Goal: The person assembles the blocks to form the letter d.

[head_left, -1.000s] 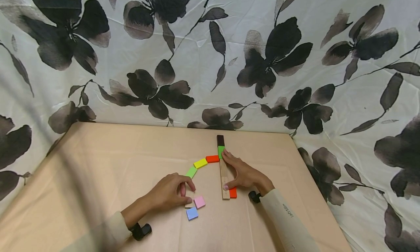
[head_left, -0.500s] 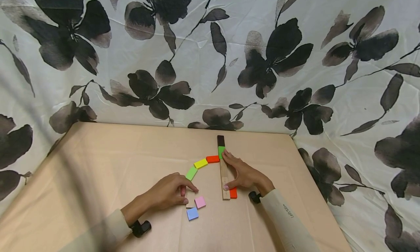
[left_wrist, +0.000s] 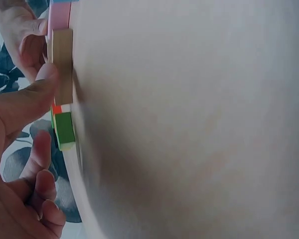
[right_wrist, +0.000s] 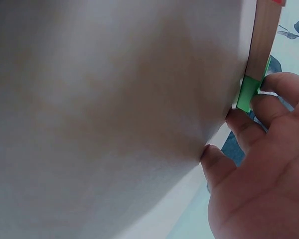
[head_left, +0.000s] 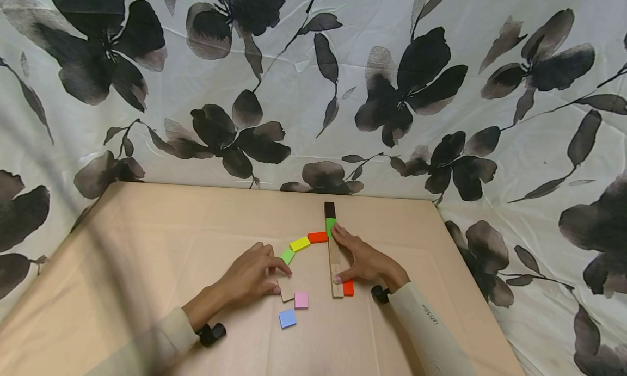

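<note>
My left hand (head_left: 253, 272) pinches a plain wooden block (head_left: 286, 288) between thumb and index finger. In the left wrist view the thumb lies along the near face of that wooden block (left_wrist: 63, 69); the index fingertip is hidden. Just above it is a light green block (head_left: 287, 256), beginning a curve with a yellow block (head_left: 300, 244) and a red block (head_left: 317, 237). My right hand (head_left: 368, 260) rests against an upright line of pieces: its fingertips touch a green block (head_left: 330, 227), its thumb a long wooden strip (head_left: 335, 267). The right wrist view shows fingers beside the green block (right_wrist: 248, 93).
A pink block (head_left: 301, 300) and a blue block (head_left: 287, 318) lie below the wooden block. A black block (head_left: 329, 209) tops the line, and another red block (head_left: 348, 288) sits beside its lower end. A floral cloth (head_left: 313, 93) hangs behind the table (head_left: 196, 218).
My left hand has shifted the wooden block up toward the light green one and turned it slightly. The pink block has moved a little right and straightened. My right hand stays still.
</note>
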{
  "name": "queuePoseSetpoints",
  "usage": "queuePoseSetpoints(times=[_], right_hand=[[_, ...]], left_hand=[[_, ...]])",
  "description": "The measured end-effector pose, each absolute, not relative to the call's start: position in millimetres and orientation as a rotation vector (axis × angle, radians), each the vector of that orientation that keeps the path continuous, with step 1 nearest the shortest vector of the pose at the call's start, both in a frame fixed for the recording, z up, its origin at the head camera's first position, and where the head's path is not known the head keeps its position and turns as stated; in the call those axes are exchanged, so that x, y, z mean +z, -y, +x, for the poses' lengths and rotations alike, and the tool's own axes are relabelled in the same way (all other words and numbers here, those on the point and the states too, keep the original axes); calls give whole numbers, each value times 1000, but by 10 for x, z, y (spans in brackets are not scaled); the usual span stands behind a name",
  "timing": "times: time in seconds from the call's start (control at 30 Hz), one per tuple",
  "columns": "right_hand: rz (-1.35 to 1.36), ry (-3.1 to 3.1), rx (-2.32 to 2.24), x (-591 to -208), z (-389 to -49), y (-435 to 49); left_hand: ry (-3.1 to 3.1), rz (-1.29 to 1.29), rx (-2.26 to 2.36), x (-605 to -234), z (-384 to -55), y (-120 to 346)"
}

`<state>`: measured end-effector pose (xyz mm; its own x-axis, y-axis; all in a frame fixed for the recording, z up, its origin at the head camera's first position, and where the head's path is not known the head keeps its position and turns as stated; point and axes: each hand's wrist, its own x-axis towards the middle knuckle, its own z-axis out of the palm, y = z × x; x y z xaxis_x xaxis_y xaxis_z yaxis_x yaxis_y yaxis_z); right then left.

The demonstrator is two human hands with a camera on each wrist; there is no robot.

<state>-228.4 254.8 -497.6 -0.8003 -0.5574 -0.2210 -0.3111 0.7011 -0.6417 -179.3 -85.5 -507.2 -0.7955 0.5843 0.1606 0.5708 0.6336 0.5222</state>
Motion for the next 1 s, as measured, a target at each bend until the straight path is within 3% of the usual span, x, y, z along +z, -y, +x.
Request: queuePoseSetpoints(times=[1.0], right_hand=[[-651, -2514, -832, -4981, -2283, -2533]], left_hand=[[-2836, 1041, 789, -5054, -2047, 758]])
